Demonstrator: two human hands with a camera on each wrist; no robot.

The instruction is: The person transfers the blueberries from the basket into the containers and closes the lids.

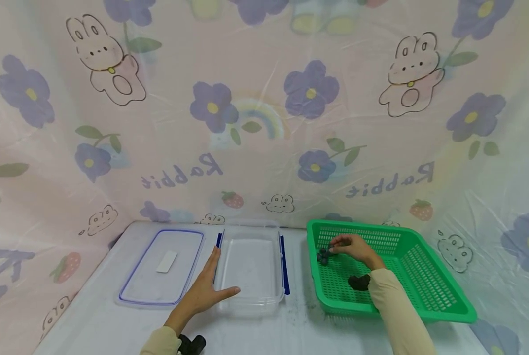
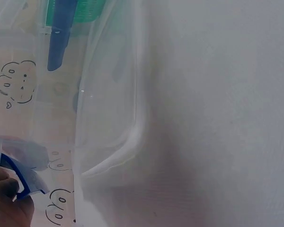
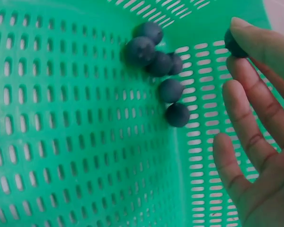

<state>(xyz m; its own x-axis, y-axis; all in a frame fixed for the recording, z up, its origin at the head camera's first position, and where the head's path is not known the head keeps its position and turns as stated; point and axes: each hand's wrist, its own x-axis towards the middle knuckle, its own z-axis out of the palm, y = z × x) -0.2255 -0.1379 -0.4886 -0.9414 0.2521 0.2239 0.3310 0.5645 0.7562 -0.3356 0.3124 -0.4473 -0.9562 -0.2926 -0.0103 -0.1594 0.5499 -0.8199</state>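
The right hand (image 1: 350, 248) reaches into the green basket (image 1: 428, 291), fingers curved, pinching one dark ball (image 3: 234, 43) at the fingertips; most of that ball is hidden behind them. Just beside it a loose cluster of balls (image 3: 160, 71) lies near the basket's far-left corner, strung roughly toward the hand. A second dark clump (image 1: 359, 282) sits by the sleeve, too blurred to make out.

The left hand (image 1: 206, 291) lies spread and flat against the near-left rim of the clear box (image 1: 251, 268), whose long axis runs away from the person; blue clips (image 1: 284, 264) mark its long sides. The left wrist view shows only a fingertip and a blurred box wall. The lid (image 1: 162, 266) lies flat left of the box. Bare surface (image 1: 299, 320) runs between box and basket.
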